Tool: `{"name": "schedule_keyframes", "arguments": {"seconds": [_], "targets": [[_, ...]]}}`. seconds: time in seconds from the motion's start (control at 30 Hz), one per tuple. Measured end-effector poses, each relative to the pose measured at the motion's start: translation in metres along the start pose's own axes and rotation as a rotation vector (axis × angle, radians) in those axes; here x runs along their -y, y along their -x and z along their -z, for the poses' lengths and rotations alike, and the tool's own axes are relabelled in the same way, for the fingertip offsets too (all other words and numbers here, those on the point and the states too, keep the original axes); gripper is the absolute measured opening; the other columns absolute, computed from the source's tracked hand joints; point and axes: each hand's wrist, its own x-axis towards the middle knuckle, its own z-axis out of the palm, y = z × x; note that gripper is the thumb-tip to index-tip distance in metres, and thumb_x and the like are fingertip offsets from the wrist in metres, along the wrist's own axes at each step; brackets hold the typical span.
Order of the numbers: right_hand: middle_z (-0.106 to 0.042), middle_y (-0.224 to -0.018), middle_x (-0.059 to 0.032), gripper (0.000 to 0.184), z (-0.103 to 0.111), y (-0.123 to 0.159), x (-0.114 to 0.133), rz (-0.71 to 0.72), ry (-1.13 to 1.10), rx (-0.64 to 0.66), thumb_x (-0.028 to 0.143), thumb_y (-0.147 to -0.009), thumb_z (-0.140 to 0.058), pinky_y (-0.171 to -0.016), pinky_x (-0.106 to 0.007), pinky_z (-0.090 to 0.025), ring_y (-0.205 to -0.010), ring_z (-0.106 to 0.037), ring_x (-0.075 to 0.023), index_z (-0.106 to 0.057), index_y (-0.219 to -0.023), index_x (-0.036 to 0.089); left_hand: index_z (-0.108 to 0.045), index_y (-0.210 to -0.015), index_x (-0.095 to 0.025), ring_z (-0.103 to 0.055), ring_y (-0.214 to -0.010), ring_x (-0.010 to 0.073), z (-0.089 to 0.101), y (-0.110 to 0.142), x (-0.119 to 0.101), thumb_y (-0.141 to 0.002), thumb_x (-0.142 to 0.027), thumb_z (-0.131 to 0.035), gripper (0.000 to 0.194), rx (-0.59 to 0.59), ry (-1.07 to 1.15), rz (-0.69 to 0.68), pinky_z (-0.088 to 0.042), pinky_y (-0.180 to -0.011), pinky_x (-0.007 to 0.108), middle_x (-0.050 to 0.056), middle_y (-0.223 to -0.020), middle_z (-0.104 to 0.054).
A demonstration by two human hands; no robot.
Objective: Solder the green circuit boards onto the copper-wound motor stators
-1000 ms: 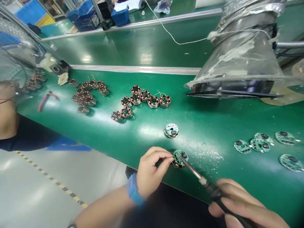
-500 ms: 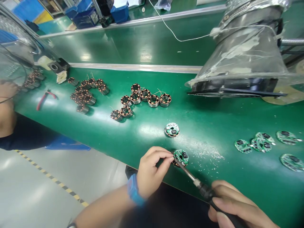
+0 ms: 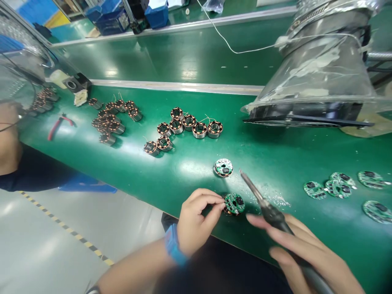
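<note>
My left hand (image 3: 199, 224), with a blue band at its wrist, pinches the left edge of a round green circuit board (image 3: 235, 204). Copper windings of a motor stator show beneath that board. My right hand (image 3: 312, 249) is closed around the black handle of a soldering iron (image 3: 275, 216). The iron's metal tip points up and left, raised apart from the held board. Just beyond it sits a second stator topped with a circuit board (image 3: 223, 167). Silvery wire clippings (image 3: 275, 199) are scattered right of the held board, partly behind the iron.
Several copper-wound stators (image 3: 199, 130) stand mid-bench, with more to the left. Loose round boards (image 3: 338, 185) lie at the right. A fume extraction hood (image 3: 315, 81) hangs low at the back right. Red-handled cutters (image 3: 58, 125) lie near another person's arm (image 3: 9, 139).
The soldering iron in my right hand has lifted off the board's left edge and swung up and to the right. My left hand keeps its pinch in nearly the same place.
</note>
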Motion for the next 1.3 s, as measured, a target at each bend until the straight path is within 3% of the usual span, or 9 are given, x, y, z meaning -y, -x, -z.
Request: {"name": "schedule_keyframes", "arguments": {"seconds": [0.1, 0.2, 0.33, 0.5, 0.73, 0.93, 1.03, 1.23, 1.3], "targets": [[-0.059, -0.119, -0.0068, 0.025, -0.013, -0.025, -0.001, 0.121, 0.103, 0.092, 0.012, -0.082, -0.053, -0.085, -0.034, -0.051, -0.113, -0.054, -0.0204, -0.056, -0.103, 0.025, -0.069, -0.083, -0.016, -0.064, -0.078, 0.0147, 0.001, 0.001, 0.001, -0.080, -0.010, -0.061, 0.011, 0.013, -0.006, -0.022, -0.054, -0.073, 0.027, 0.006, -0.082, -0.067], [-0.059, -0.117, -0.0068, 0.021, -0.022, -0.029, -0.003, 0.081, 0.123, 0.106, 0.012, -0.080, -0.057, -0.086, -0.034, -0.050, -0.109, -0.056, -0.0198, -0.055, -0.098, 0.023, -0.068, -0.094, -0.017, -0.065, -0.079, 0.0152, 0.001, 0.004, 0.002, -0.079, -0.010, -0.061, 0.018, 0.009, 0.003, -0.024, -0.055, -0.074, 0.028, 0.006, -0.087, -0.067], [-0.063, -0.107, -0.0047, 0.016, -0.025, -0.024, 0.005, -0.074, 0.091, -0.070, 0.018, -0.080, -0.061, -0.076, -0.025, -0.054, -0.092, -0.065, -0.0154, -0.050, -0.090, 0.023, -0.065, -0.107, -0.020, -0.066, -0.081, 0.0174, -0.001, 0.010, 0.004, -0.072, -0.011, -0.070, 0.036, 0.000, -0.004, -0.068, -0.057, -0.076, 0.031, 0.007, -0.094, -0.068], [-0.066, -0.102, -0.0057, 0.022, -0.030, -0.021, 0.013, -0.201, -0.079, -0.177, 0.021, -0.080, -0.062, -0.073, -0.026, -0.056, -0.089, -0.067, -0.0172, -0.041, -0.086, 0.023, -0.069, -0.102, -0.022, -0.065, -0.082, 0.0170, -0.002, 0.009, 0.002, -0.079, -0.009, -0.062, 0.027, 0.013, -0.047, -0.163, -0.058, -0.072, 0.030, 0.008, -0.095, -0.065], [-0.065, -0.101, -0.0040, 0.017, -0.034, -0.027, 0.014, -0.145, 0.049, -0.156, 0.019, -0.079, -0.061, -0.070, -0.022, -0.053, -0.088, -0.066, -0.0148, -0.045, -0.084, 0.023, -0.072, -0.082, -0.018, -0.063, -0.077, 0.0158, 0.000, -0.003, -0.004, -0.074, -0.005, -0.065, 0.017, 0.106, 0.040, 0.072, -0.056, -0.073, 0.031, 0.006, -0.086, -0.062], [-0.064, -0.101, -0.0042, 0.009, -0.043, -0.030, 0.020, -0.066, 0.172, -0.063, 0.015, -0.082, -0.055, -0.076, -0.031, -0.052, -0.092, -0.062, -0.0170, -0.051, -0.085, 0.023, -0.038, -0.132, -0.022, -0.060, -0.099, 0.0210, 0.005, 0.013, 0.006, -0.070, -0.001, -0.061, 0.070, 0.231, 0.032, 0.030, -0.053, -0.086, 0.039, 0.013, -0.121, -0.055], [-0.063, -0.107, -0.0042, 0.015, -0.046, -0.019, 0.018, -0.036, 0.210, -0.118, 0.014, -0.083, -0.053, -0.080, -0.029, -0.052, -0.099, -0.060, -0.0156, -0.050, -0.095, 0.024, -0.036, -0.133, -0.024, -0.058, -0.099, 0.0244, -0.002, 0.011, 0.010, -0.071, -0.002, -0.060, 0.070, 0.167, -0.186, -0.045, -0.052, -0.083, 0.044, 0.011, -0.115, -0.058], [-0.061, -0.113, -0.0099, 0.018, 0.003, 0.004, -0.028, -0.160, 0.523, -0.382, 0.017, -0.087, -0.043, -0.084, -0.038, -0.049, -0.100, -0.060, -0.0203, -0.051, -0.104, 0.020, -0.040, -0.126, -0.022, -0.061, -0.094, 0.0196, -0.006, -0.022, 0.021, -0.078, -0.013, -0.061, 0.054, 0.035, -0.100, 0.022, -0.054, -0.082, 0.037, 0.010, -0.115, -0.053], [-0.064, -0.106, -0.0120, 0.013, 0.028, 0.004, -0.052, -0.187, 0.585, -0.320, 0.029, -0.085, -0.049, -0.079, -0.044, -0.049, -0.099, -0.059, -0.0271, -0.055, -0.090, 0.019, -0.039, -0.126, -0.021, -0.060, -0.101, 0.0196, 0.004, -0.034, 0.024, -0.079, -0.012, -0.057, 0.051, 0.046, -0.049, -0.018, -0.054, -0.086, 0.036, 0.012, -0.121, -0.047]]}}
